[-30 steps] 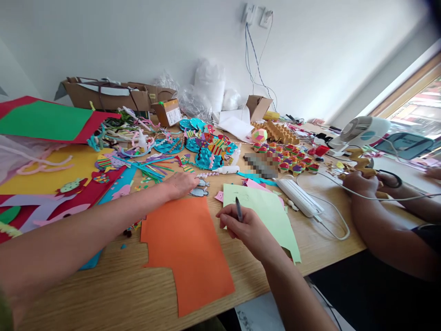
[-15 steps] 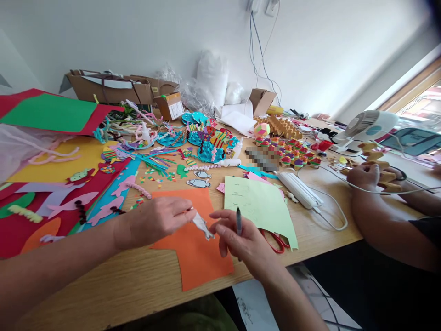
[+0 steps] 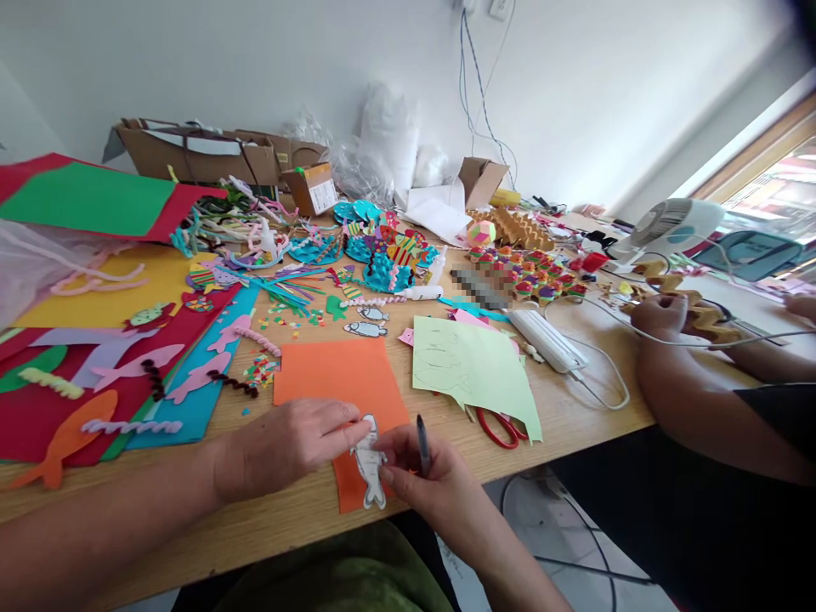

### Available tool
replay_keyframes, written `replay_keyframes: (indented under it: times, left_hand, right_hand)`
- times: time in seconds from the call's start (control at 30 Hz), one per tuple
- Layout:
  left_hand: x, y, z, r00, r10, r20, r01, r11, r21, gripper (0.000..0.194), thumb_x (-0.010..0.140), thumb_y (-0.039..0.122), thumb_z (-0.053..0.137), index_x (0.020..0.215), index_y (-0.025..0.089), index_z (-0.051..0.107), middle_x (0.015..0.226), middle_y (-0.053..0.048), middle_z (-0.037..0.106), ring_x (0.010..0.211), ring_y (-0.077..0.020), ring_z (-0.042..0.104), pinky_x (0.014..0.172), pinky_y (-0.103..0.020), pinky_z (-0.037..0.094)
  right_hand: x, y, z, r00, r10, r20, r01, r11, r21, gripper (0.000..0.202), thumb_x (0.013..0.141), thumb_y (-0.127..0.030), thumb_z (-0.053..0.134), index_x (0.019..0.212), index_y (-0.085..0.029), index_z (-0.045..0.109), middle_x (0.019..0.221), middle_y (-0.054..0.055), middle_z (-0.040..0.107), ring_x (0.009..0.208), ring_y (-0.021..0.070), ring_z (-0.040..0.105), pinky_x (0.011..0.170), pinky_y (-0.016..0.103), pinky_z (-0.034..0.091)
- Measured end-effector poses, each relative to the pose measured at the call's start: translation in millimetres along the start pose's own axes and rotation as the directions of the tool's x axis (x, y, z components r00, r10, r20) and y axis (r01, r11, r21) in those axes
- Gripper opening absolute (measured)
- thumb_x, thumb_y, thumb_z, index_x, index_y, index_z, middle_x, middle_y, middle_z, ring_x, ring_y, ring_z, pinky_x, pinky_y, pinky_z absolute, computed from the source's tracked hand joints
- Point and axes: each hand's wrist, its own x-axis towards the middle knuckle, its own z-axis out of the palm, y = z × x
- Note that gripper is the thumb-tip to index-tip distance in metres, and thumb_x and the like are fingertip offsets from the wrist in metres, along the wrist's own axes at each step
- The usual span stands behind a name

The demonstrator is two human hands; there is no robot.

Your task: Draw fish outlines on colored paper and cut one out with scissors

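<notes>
A white paper fish cutout (image 3: 370, 470) with drawn lines lies over the lower part of an orange sheet (image 3: 331, 367), its tail toward the table's front edge. My left hand (image 3: 299, 442) has its fingertips pressed together at the fish's upper left edge. My right hand (image 3: 433, 476) pinches the fish's right edge between thumb and finger. A dark pen (image 3: 422, 444) also sits in my right hand, pointing up. Two more fish cutouts (image 3: 365, 328) lie beyond the orange sheet.
A pale green sheet (image 3: 472, 365) partly covers red-handled scissors (image 3: 501, 429) at the right. Coloured paper fish (image 3: 70, 433) lie at the left. A white power strip (image 3: 548, 340) and another person's hands (image 3: 663, 314) are farther right.
The fish cutout has turned more upright and come nearer the table's front edge. My right hand has closed on its edge, and my left hand has moved down with it. The view has shifted slightly.
</notes>
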Motion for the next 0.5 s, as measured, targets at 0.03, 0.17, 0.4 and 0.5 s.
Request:
replay_keyframes:
  times: [0.03,0.17,0.4,0.5]
  left_hand:
    - [-3,0,3.1,1.000,-0.018,0.004,0.018,1.000,-0.006,0.032,0.094,0.012,0.028,0.106,0.013,0.058,0.092,-0.011,0.068,0.080,-0.0168,0.065,0.068,-0.025,0.055]
    - [-13,3,17.6,0.996,-0.086,0.020,0.087,0.994,-0.064,0.036,0.093,0.010,0.025,0.094,0.013,0.060,0.090,-0.010,0.068,0.075,-0.0157,0.065,0.066,-0.023,0.053]
    - [-19,3,15.2,0.981,-0.173,0.083,0.173,0.985,0.001,0.031,0.092,0.011,0.031,0.094,0.014,0.062,0.090,-0.009,0.067,0.080,-0.0180,0.063,0.070,-0.027,0.053]
    - [-29,2,13.7,0.965,-0.236,0.115,0.227,0.970,0.088,0.022,0.088,0.015,0.043,0.099,0.015,0.062,0.097,-0.010,0.067,0.090,-0.0227,0.062,0.078,-0.035,0.053]
  right_hand:
    - [2,0,1,1.000,0.018,-0.008,-0.018,1.000,0.019,0.016,0.067,-0.025,0.063,0.080,-0.016,0.059,0.065,-0.003,0.052,0.060,0.0099,0.046,0.057,0.022,0.036]
    - [10,3,7,1.000,0.027,-0.007,-0.027,0.999,0.045,0.011,0.067,-0.024,0.059,0.075,-0.016,0.057,0.061,-0.005,0.049,0.057,0.0093,0.043,0.056,0.022,0.035]
    - [11,3,-4,0.999,0.000,-0.034,-0.008,0.970,-0.243,0.008,0.076,-0.019,0.051,0.070,-0.017,0.056,0.061,-0.004,0.052,0.058,0.0102,0.047,0.054,0.021,0.035]
    - [8,-2,-7,0.998,0.036,-0.052,-0.053,0.915,-0.399,0.009,0.073,-0.016,0.051,0.066,-0.017,0.057,0.060,-0.004,0.053,0.058,0.0103,0.047,0.054,0.021,0.033]
